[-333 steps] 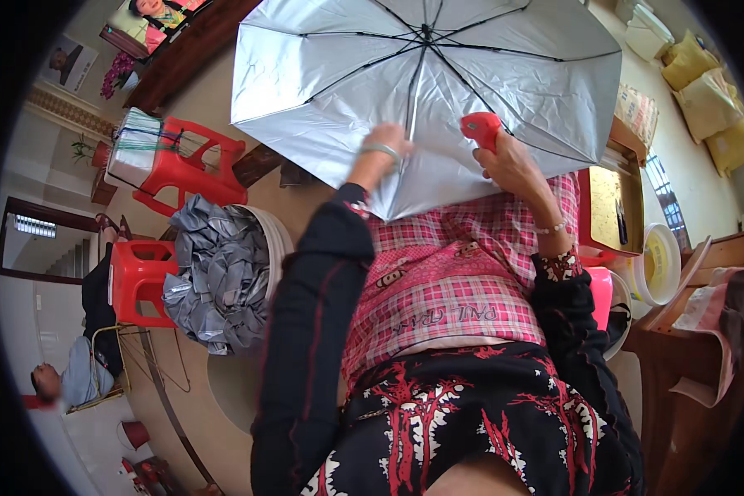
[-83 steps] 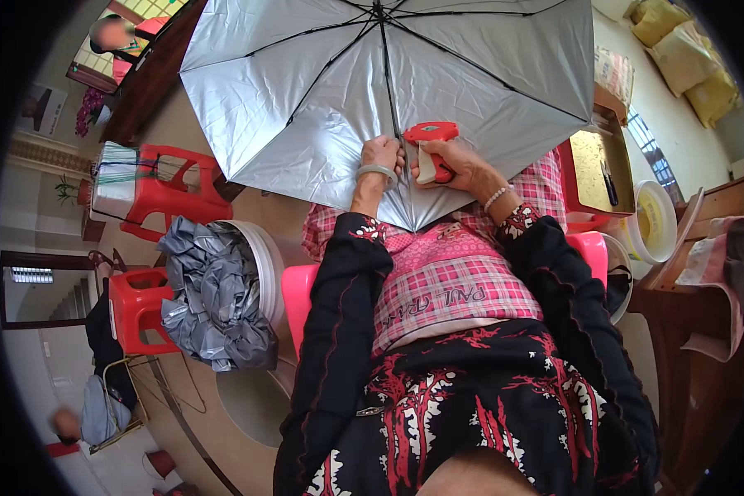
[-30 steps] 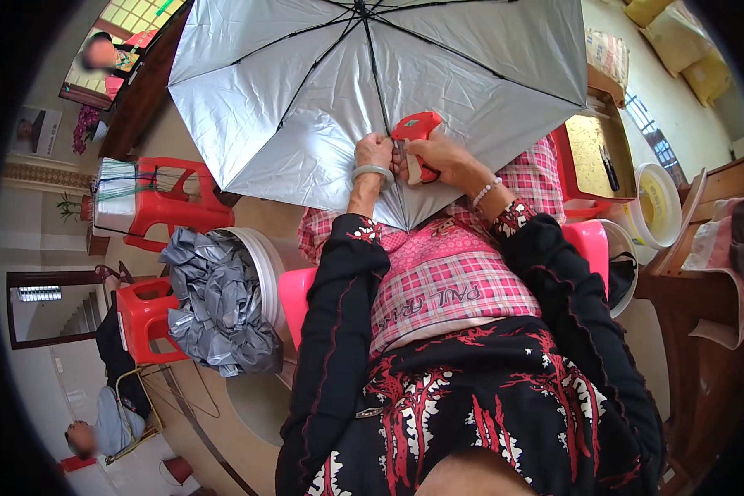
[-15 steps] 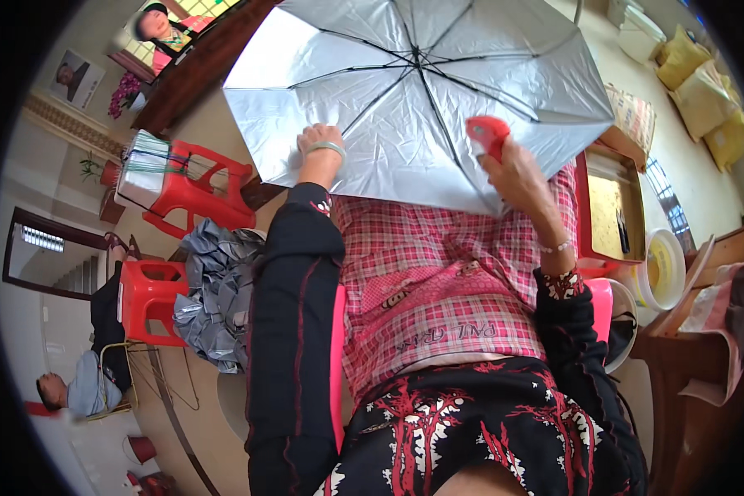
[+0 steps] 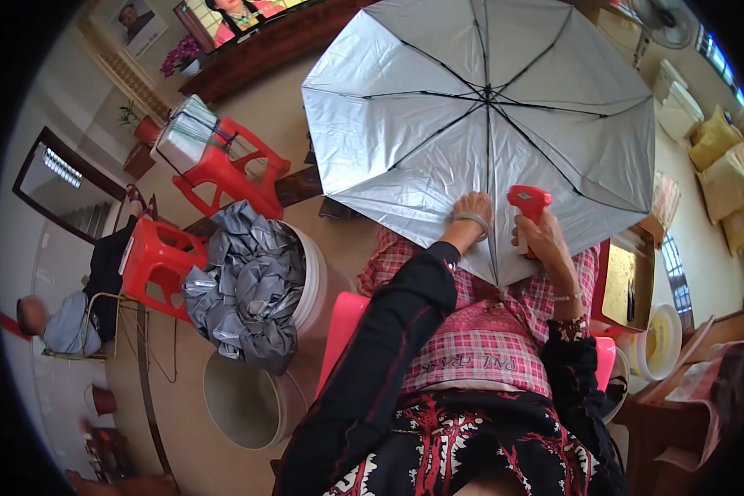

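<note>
An opened umbrella with a silver inner canopy and thin black ribs lies across my lap, its inside facing me. My left hand, with a pale bangle at the wrist, is closed at the canopy beside the near rib; its fingertips are partly hidden. My right hand grips a red pistol-shaped tool just right of that rib, over the canopy near its front edge. Underneath, a red checked apron covers my lap.
Left of me, a bucket overflows with crumpled silver cloth, near red stools. A pale bin stands nearer. To the right are a shallow tray and white bucket. A person sits at far left.
My view has shifted left, bringing the cloth bucket into sight. Along the canopy, my left hand has moved right to the near rib, closer to the red tool, which my right hand still holds.
</note>
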Action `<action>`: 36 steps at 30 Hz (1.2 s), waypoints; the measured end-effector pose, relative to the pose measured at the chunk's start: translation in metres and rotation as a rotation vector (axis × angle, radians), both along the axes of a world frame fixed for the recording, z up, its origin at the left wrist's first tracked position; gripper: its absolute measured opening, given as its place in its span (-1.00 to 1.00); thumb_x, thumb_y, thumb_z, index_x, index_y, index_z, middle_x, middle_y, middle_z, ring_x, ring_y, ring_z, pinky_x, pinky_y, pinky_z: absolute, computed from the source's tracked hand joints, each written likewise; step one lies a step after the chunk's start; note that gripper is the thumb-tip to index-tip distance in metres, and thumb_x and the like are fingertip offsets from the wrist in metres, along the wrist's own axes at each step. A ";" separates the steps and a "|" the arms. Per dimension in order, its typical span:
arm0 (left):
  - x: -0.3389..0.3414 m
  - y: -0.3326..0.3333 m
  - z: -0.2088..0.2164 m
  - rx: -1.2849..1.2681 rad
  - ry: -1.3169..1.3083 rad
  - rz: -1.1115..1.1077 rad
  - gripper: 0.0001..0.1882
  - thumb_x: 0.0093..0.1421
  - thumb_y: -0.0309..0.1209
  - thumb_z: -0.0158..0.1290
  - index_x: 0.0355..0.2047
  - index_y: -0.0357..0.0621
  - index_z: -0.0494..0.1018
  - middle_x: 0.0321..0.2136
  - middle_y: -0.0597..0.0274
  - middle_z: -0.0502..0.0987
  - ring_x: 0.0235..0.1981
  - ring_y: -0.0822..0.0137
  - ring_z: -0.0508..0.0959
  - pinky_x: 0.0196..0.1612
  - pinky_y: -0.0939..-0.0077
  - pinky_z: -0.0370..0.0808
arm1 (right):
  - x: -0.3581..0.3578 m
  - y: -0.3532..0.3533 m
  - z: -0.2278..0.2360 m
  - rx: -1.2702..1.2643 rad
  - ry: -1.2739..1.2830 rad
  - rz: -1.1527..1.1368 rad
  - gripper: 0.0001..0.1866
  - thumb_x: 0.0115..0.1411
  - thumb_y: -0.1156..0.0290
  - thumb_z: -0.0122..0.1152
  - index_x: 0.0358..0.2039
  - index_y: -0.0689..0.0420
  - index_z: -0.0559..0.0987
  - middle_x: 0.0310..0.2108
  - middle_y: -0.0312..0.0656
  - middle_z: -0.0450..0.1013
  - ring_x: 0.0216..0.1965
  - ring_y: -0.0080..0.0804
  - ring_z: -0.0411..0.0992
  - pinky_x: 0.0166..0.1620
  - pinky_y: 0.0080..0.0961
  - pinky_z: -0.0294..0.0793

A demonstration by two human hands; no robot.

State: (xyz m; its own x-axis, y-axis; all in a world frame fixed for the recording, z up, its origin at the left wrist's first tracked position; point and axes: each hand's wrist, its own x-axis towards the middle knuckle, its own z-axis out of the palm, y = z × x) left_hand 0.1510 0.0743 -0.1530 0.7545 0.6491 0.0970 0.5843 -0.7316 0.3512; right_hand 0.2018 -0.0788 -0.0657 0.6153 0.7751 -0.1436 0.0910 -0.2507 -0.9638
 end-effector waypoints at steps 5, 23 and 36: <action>-0.011 -0.005 0.022 -0.068 0.102 -0.001 -0.79 0.03 -0.37 -0.09 -0.40 -0.21 0.47 -0.33 -0.03 0.49 -0.26 0.09 0.51 -0.24 0.27 0.46 | 0.019 -0.011 -0.011 0.032 -0.049 -0.163 -0.77 0.04 0.37 -0.02 -0.33 0.26 0.35 -0.60 -0.23 0.35 -0.62 -0.49 0.37 -0.58 -0.58 0.36; -0.047 0.036 0.000 0.152 -0.013 0.035 -0.77 0.06 -0.47 -0.19 -0.53 -0.25 0.47 -0.46 -0.08 0.51 -0.40 0.07 0.54 -0.36 0.29 0.49 | 0.017 -0.008 -0.030 0.077 0.026 -0.202 -0.78 0.05 0.37 0.00 -0.35 0.25 0.34 -0.58 -0.21 0.36 -0.62 -0.45 0.38 -0.57 -0.56 0.38; -0.019 -0.009 -0.023 -0.019 -0.145 0.113 -0.79 0.06 -0.44 -0.19 -0.49 -0.26 0.44 -0.48 -0.11 0.50 -0.41 0.01 0.54 -0.35 0.26 0.49 | 0.008 -0.011 -0.044 0.130 0.306 -0.145 -0.77 0.07 0.38 -0.02 -0.30 0.26 0.33 -0.57 -0.17 0.38 -0.59 -0.42 0.41 -0.52 -0.54 0.43</action>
